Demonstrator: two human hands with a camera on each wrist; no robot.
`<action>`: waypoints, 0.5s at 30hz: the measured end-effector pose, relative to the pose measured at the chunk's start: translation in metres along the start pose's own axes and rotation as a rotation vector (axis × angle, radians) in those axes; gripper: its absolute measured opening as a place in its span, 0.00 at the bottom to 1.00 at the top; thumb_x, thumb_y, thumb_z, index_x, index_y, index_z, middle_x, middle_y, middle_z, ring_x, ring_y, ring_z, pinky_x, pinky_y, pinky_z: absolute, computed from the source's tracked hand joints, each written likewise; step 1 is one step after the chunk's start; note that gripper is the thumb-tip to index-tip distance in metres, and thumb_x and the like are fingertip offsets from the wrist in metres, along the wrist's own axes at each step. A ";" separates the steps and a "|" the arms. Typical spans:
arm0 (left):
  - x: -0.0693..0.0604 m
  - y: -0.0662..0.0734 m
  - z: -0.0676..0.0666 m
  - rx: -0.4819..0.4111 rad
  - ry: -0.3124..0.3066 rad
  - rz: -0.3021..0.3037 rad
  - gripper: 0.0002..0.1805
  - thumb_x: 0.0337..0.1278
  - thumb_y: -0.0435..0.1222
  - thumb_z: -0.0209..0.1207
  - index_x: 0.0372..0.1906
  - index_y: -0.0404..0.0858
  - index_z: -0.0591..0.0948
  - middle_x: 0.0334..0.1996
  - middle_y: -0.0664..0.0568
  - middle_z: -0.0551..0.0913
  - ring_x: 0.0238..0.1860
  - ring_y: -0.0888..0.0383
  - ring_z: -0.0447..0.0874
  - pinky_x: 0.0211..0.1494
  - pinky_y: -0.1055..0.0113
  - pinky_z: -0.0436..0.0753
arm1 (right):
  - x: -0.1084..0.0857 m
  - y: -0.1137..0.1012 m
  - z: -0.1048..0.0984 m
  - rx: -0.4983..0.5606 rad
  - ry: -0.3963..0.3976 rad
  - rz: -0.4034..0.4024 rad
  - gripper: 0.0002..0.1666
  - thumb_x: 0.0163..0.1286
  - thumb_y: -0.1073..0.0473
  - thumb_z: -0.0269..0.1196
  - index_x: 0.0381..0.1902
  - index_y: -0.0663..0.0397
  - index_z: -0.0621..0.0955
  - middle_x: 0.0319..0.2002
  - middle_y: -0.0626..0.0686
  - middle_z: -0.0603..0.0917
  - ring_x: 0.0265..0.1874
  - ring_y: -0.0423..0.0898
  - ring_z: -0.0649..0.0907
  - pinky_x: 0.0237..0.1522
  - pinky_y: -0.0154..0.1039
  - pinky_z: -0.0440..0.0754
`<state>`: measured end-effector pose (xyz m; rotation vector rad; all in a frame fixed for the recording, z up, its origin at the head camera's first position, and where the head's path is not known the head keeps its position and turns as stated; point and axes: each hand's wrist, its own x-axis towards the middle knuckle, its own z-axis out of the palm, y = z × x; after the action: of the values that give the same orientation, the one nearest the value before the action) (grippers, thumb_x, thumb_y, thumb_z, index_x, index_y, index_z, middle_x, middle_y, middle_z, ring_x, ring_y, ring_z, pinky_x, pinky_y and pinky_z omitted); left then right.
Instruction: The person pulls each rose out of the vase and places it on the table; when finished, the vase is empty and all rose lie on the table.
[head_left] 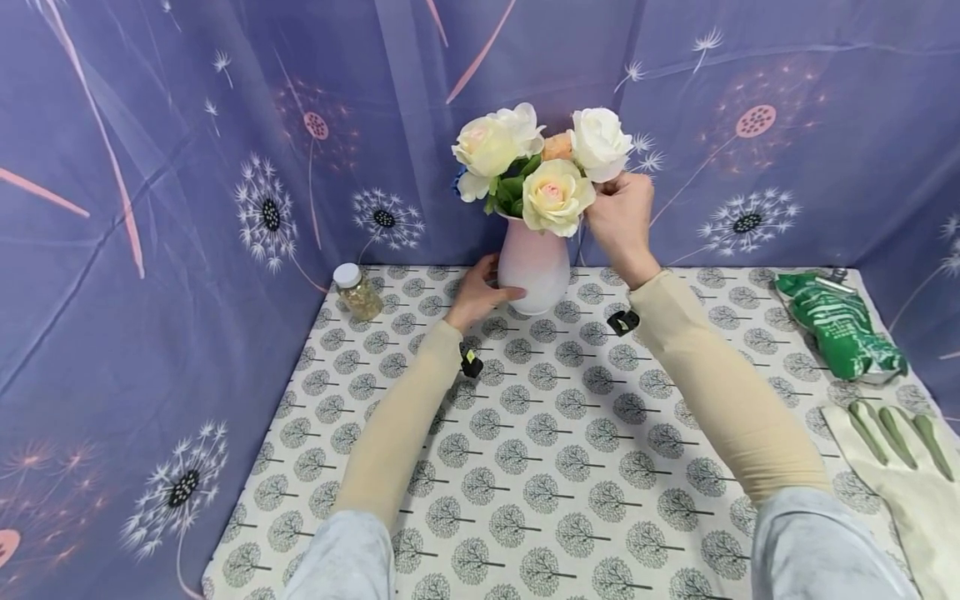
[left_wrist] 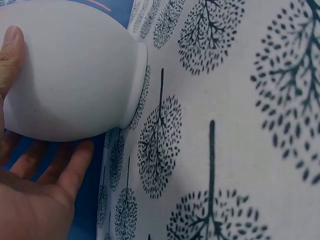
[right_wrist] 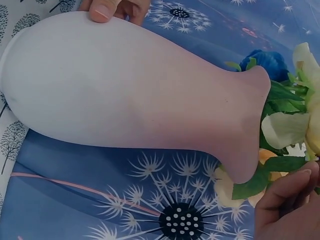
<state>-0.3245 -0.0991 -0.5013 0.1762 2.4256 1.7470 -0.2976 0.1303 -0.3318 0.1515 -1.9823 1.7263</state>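
A pink-and-white vase [head_left: 534, 268] stands upright at the back of the table, filled with artificial flowers. My left hand [head_left: 478, 293] holds its lower left side, thumb across the front and fingers behind, as the left wrist view also shows. At the vase's mouth, on the right, my right hand [head_left: 626, 218] has its fingers curled just beneath a white rose [head_left: 600, 143], pinching its stem; the stem itself is mostly hidden. Beside it are a pale yellow rose [head_left: 553, 197], another yellow rose [head_left: 486, 147] and an orange flower [head_left: 557, 147]. A blue flower [right_wrist: 265, 64] shows in the right wrist view.
A small jar with a white lid [head_left: 358, 292] stands at the back left. On the right lie a green-and-white bag [head_left: 840, 325] and a pair of pale gloves with green fingers [head_left: 900, 483]. A purple dandelion-print curtain [head_left: 480, 50] hangs close behind the vase.
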 end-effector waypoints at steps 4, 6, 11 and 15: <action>-0.001 0.000 0.000 -0.002 0.001 0.000 0.55 0.53 0.42 0.83 0.84 0.43 0.66 0.78 0.40 0.75 0.77 0.39 0.77 0.79 0.44 0.82 | 0.003 -0.003 0.000 -0.027 0.000 0.017 0.16 0.70 0.72 0.60 0.29 0.56 0.92 0.13 0.33 0.78 0.13 0.31 0.73 0.17 0.25 0.70; -0.001 0.001 0.000 0.005 0.004 -0.001 0.55 0.53 0.42 0.83 0.84 0.44 0.66 0.78 0.40 0.75 0.77 0.40 0.77 0.79 0.44 0.82 | 0.004 -0.006 -0.001 -0.037 0.001 0.018 0.13 0.71 0.72 0.61 0.39 0.65 0.93 0.14 0.32 0.79 0.14 0.30 0.73 0.17 0.24 0.70; -0.004 0.004 0.001 0.022 0.008 0.001 0.55 0.54 0.42 0.82 0.84 0.43 0.66 0.79 0.41 0.75 0.77 0.40 0.77 0.79 0.44 0.82 | 0.008 -0.011 -0.002 -0.032 -0.007 0.017 0.13 0.73 0.69 0.62 0.44 0.73 0.91 0.15 0.31 0.80 0.12 0.30 0.74 0.16 0.23 0.71; -0.006 0.004 0.001 0.018 0.013 0.013 0.54 0.54 0.41 0.82 0.84 0.43 0.66 0.78 0.40 0.75 0.77 0.39 0.77 0.78 0.43 0.82 | 0.010 -0.014 -0.002 -0.008 -0.007 0.030 0.11 0.73 0.68 0.64 0.41 0.69 0.91 0.16 0.32 0.81 0.10 0.31 0.75 0.15 0.23 0.74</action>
<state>-0.3188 -0.0974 -0.4973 0.1835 2.4557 1.7374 -0.2999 0.1320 -0.3143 0.1256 -2.0059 1.7381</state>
